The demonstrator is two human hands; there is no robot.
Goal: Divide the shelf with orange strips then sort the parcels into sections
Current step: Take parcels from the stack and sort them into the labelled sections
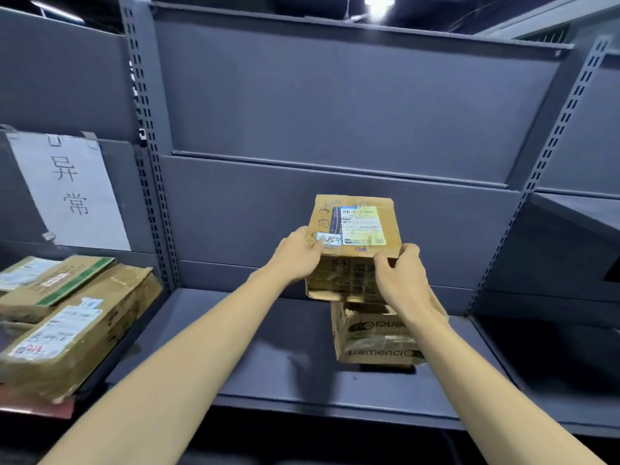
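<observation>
Both hands, left hand (298, 256) and right hand (402, 276), grasp labelled cardboard parcel (355, 229) atop printed carton (372, 333) on grey shelf (268, 364).

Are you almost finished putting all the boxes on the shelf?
Not nearly. No orange strips show on the shelf, so dividing looks undone. One printed box sits there, and the left hand and right hand grip a labelled box on top of it. Two more boxes wait on the left shelf.
</observation>
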